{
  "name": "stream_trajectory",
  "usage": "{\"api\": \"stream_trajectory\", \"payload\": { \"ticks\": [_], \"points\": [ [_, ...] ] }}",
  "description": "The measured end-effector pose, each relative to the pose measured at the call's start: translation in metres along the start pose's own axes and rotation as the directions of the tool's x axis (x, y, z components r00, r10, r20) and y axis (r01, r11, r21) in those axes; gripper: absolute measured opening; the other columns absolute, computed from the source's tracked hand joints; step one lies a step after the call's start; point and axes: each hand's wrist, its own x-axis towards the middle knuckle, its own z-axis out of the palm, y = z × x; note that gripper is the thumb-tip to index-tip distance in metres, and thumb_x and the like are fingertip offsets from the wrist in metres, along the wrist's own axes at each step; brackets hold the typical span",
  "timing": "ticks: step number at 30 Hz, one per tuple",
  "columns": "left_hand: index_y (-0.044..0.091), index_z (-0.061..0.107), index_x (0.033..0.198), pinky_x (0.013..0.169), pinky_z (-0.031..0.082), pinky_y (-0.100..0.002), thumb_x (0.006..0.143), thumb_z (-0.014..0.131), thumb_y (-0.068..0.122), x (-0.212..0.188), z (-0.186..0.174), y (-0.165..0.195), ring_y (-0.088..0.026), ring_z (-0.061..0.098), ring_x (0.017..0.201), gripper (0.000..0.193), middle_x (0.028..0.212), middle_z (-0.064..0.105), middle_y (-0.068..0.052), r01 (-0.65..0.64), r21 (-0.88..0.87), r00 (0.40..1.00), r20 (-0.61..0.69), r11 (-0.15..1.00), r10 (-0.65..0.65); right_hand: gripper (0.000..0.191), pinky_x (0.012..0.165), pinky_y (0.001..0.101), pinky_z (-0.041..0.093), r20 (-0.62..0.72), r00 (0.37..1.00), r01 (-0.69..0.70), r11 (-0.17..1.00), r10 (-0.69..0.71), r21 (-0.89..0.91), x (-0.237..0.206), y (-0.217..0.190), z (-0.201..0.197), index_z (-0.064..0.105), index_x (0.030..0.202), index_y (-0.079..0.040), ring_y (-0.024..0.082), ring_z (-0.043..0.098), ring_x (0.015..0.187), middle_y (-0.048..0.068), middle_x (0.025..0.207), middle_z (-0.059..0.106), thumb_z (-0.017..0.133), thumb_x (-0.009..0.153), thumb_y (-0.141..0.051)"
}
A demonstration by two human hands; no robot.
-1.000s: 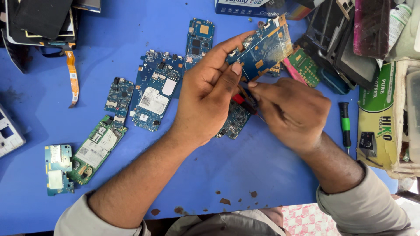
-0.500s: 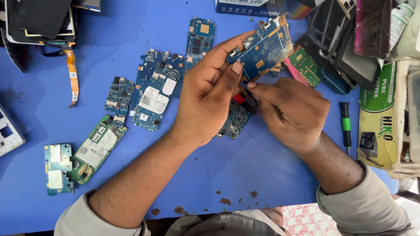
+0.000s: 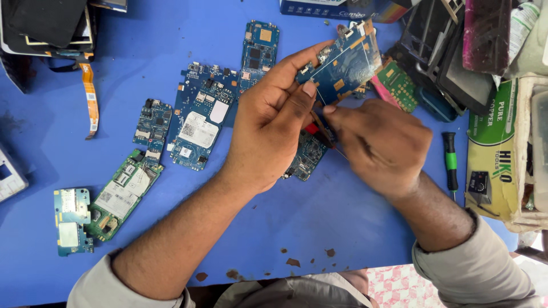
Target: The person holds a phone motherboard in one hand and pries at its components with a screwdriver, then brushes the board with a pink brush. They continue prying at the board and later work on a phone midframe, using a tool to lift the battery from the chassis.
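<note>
Left grip (image 3: 274, 122) pinches blue circuit board (image 3: 348, 65); right grip (image 3: 379, 145) clasps tool, mostly hidden.

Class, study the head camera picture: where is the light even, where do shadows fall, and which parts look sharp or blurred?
Head view: light is soft and even across the blue table, with no strong glare; faint shadows lie under the left hand and right hand; the blue circuit board in the left hand looks sharp; the right hand's edges are slightly smeared; the dark cases at top right sit dimmer.

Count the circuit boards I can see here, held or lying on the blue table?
8, maybe more hidden: one blue in the left hand at; seven lying at.
</note>
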Motion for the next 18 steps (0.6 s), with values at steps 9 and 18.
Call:
{"api": "stream_trajectory", "payload": {
  "ticks": [9,18],
  "points": [
    [0.001,0.051,0.151,0.062,0.037,-0.017,0.109,0.048,-0.002,0.002,0.005,0.005,0.0,0.04,0.065,0.043,0.072,0.052,0.006,0.154,-0.08,0.984,-0.081,0.985,-0.16,0.018,0.067,0.0313,0.055,-0.023,0.998,0.056,0.998,-0.055,0.037,0.003,-0.001,0.002,0.072,0.109,-0.001,0.022,0.069,0.073,0.013,0.094,0.072,0.075,0.096,0.012],
    [0.003,0.051,0.154,0.068,0.042,-0.016,0.119,0.051,0.002,-0.004,-0.003,-0.009,0.001,0.043,0.071,0.036,0.077,0.052,0.007,-0.092,0.225,0.995,0.058,0.97,0.081,0.018,0.066,0.031,0.054,-0.021,0.995,0.101,0.994,-0.1,0.051,0.011,-0.008,0.001,0.072,0.107,0.0,0.022,0.07,0.073,0.011,0.091,0.072,0.076,0.095,0.013]
  ]
}}
